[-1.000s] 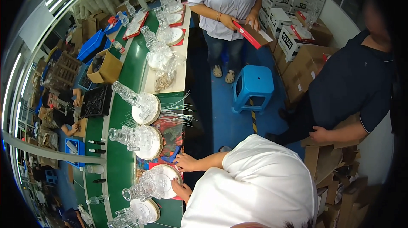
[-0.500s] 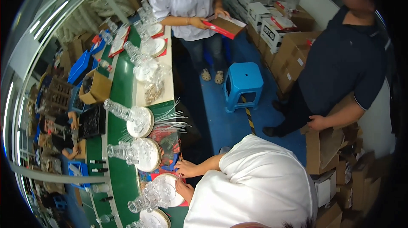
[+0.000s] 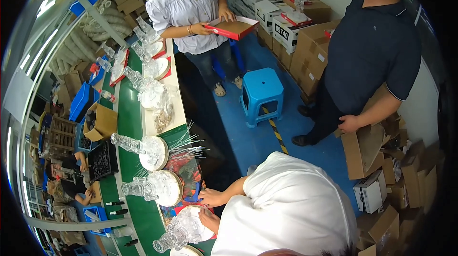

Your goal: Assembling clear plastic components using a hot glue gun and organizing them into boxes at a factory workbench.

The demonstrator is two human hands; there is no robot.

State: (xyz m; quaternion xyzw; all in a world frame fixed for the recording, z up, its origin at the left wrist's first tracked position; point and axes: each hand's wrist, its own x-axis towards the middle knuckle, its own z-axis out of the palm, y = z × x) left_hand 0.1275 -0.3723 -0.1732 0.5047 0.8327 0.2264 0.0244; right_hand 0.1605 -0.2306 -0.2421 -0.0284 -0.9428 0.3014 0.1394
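Table: long, green-topped table [image 3: 145, 218], one, its near end cut off.
Stool: blue plastic stool [image 3: 261, 95], one, on the floor.
Glass: clear glass vessel [image 3: 179, 237] over a round white disc [image 3: 204, 227] at the table's near edge; long axis slanting, mouth toward lower left.
Likenesses nearby: two above, plus one cut off below.
Left hand [image 3: 209, 220]: fingers over the disc's rim; grip unclear.
Right hand [image 3: 213, 198]: just above the left, beside a blue implement [image 3: 197, 190]; closure hidden.
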